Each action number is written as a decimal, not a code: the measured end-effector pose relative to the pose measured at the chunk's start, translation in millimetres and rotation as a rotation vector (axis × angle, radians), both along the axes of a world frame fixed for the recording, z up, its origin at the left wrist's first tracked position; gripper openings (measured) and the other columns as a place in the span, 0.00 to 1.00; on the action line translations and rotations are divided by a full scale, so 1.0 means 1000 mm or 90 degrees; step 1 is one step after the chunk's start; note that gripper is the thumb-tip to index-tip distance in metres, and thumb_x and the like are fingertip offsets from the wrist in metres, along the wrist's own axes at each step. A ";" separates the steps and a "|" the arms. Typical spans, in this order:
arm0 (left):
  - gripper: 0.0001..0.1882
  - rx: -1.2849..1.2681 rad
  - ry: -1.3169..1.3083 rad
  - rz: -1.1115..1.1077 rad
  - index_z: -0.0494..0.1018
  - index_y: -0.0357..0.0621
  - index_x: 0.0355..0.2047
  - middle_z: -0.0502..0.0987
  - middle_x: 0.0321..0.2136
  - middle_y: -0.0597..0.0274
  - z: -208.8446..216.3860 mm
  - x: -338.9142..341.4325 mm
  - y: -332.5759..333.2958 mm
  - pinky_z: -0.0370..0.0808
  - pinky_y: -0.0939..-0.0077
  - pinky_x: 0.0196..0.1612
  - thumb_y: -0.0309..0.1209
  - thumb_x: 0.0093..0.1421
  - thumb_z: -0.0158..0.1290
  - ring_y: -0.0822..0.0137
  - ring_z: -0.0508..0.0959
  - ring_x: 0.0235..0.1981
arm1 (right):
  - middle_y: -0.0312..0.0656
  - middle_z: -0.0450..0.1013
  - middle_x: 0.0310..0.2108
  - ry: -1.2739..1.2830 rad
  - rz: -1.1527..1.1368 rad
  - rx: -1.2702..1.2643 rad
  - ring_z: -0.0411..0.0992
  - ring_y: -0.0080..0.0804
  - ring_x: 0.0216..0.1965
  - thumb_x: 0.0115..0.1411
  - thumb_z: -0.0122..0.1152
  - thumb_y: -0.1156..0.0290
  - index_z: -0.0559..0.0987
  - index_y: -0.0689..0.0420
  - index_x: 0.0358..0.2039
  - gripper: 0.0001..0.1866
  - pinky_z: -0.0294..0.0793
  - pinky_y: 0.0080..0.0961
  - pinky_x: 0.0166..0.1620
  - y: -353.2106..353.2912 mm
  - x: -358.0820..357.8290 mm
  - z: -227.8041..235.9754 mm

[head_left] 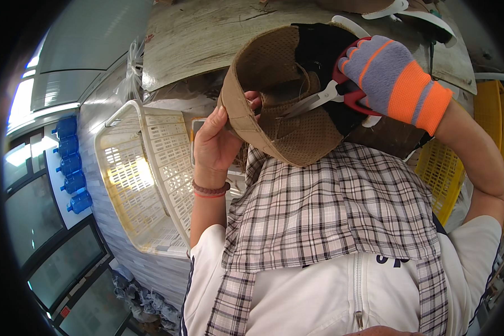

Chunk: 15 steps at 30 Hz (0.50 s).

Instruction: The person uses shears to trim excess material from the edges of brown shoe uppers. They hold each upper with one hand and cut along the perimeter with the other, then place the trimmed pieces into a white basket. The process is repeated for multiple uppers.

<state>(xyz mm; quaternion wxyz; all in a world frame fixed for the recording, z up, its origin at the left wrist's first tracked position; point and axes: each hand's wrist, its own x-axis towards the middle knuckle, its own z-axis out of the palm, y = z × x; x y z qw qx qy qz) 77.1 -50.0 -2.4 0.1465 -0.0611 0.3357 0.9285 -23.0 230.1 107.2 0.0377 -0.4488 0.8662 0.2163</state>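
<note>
A tan padded fabric band point(239, 115) with a mesh lining and a black section curves into an open ring above my lap. My bare left hand point(211, 131) pinches its left rim, thumb outside and fingers inside. In a grey and orange knit glove, my right hand point(381, 73) is closed round the red handles of a pair of scissors point(325, 96). The metal blades reach into the ring, close to the mesh lining, with their tips near a loose thread. Whether the blades touch the fabric I cannot tell.
A worn wooden table point(207, 42) stands ahead, with white curved pieces point(431, 25) at its far right. To my left is a white plastic basket point(168, 140), and to my right a yellow crate point(439, 173). Blue water jugs point(73, 164) line the far left. A checked apron point(330, 207) covers my lap.
</note>
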 end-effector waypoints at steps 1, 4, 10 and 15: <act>0.14 0.003 -0.001 0.000 0.73 0.38 0.41 0.58 0.59 0.39 0.000 0.000 0.000 0.62 0.57 0.59 0.36 0.62 0.48 0.47 0.57 0.62 | 0.36 0.75 0.32 -0.001 -0.004 0.005 0.75 0.30 0.37 0.43 0.71 0.60 0.78 0.52 0.41 0.24 0.75 0.24 0.39 0.000 0.000 0.001; 0.15 0.003 -0.002 -0.001 0.73 0.37 0.41 0.58 0.59 0.39 0.000 0.000 0.000 0.62 0.57 0.59 0.36 0.63 0.48 0.47 0.57 0.62 | 0.37 0.76 0.32 -0.003 -0.013 0.019 0.75 0.31 0.37 0.43 0.72 0.60 0.78 0.53 0.42 0.24 0.76 0.25 0.39 -0.001 0.000 0.002; 0.15 0.000 0.006 -0.006 0.73 0.37 0.41 0.58 0.59 0.38 0.001 -0.002 0.001 0.62 0.56 0.59 0.36 0.63 0.48 0.47 0.57 0.62 | 0.39 0.76 0.32 0.003 -0.015 0.045 0.76 0.33 0.37 0.43 0.72 0.59 0.78 0.53 0.44 0.26 0.76 0.26 0.39 -0.001 -0.001 -0.004; 0.15 0.001 0.004 -0.002 0.72 0.36 0.42 0.58 0.60 0.38 0.001 0.000 0.000 0.62 0.57 0.59 0.36 0.63 0.47 0.47 0.58 0.62 | 0.39 0.76 0.32 0.001 0.012 0.031 0.76 0.33 0.37 0.44 0.72 0.59 0.78 0.53 0.43 0.25 0.77 0.26 0.37 -0.001 -0.003 -0.002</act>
